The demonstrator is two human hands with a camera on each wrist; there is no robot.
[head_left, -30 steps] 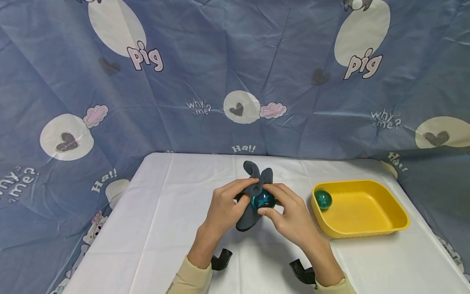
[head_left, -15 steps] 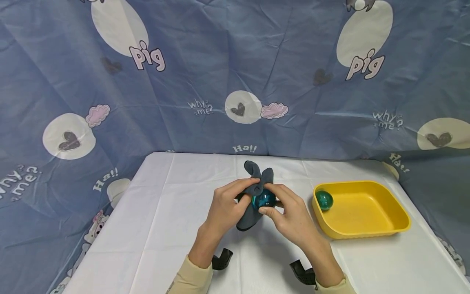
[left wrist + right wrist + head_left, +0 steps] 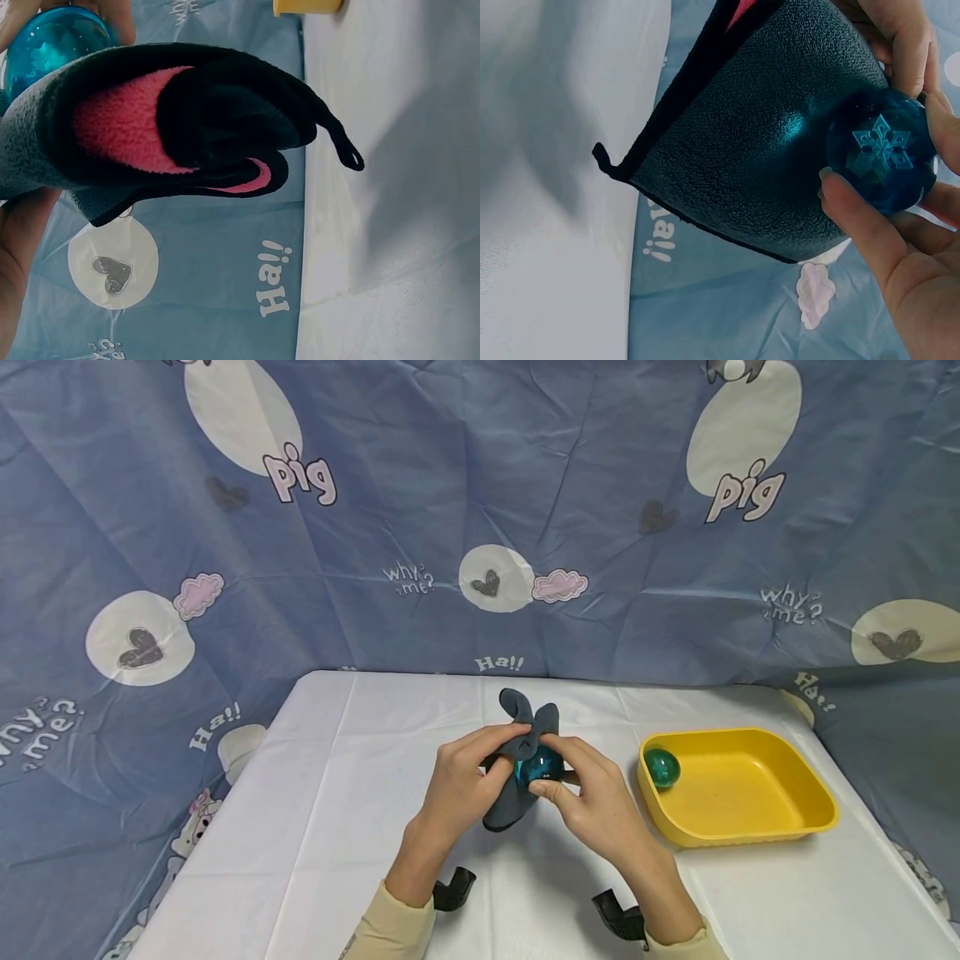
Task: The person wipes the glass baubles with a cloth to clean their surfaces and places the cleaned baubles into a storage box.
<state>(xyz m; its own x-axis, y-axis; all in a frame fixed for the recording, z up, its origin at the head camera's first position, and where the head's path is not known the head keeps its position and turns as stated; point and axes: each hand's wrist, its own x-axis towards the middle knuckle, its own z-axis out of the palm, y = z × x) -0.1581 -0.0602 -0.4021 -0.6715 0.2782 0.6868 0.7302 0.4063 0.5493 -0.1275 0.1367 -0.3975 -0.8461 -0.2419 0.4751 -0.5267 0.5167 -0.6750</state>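
My left hand [image 3: 471, 781] grips a folded dark grey cloth [image 3: 507, 802] with black edging; pink fleece shows on its inner side in the left wrist view, along with a small hanging loop [image 3: 349, 156]. Between thumb and fingers my right hand [image 3: 596, 797] holds a clear blue ball [image 3: 542, 765] against the cloth. A snowflake pattern shows on the ball in the right wrist view. Both hands are close together above the white table, and the cloth's top ends stick up behind the fingers. The left palm side is partly hidden by the cloth.
To the right stands a yellow tray [image 3: 750, 838] with a green ball [image 3: 662, 768] in its left corner. Black curved wrist pieces [image 3: 454, 890] stick out by both wrists. Behind the white-covered table [image 3: 360, 752] hangs a blue printed curtain [image 3: 420, 485].
The hands, cloth and blue ball keep nearly the same place. Only a tiny shift of the whole view shows.
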